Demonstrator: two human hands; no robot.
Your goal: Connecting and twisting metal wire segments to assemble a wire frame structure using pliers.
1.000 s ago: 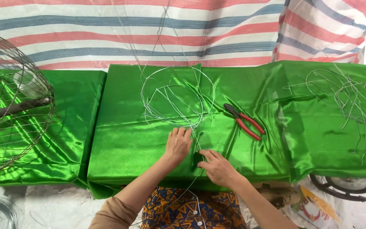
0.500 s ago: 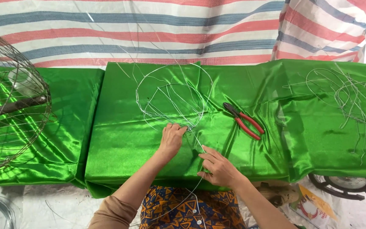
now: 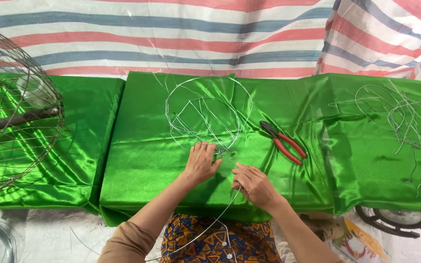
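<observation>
Round wire frame, thin crossing spokes, lies flat on green counter. Left hand grip presses its near rim; right hand pinches loose wire. Hands shifted up-left since before.

Our left hand and right hand: both bare; left arm in a tan sleeve; orange-and-blue triangle-patterned garment with white buttons below.

packages: one flat yellow-and-red printed packet | place: on floor below near right edge of desk, beside dark round wheel-like object | labels, signs, screens: none seen
</observation>
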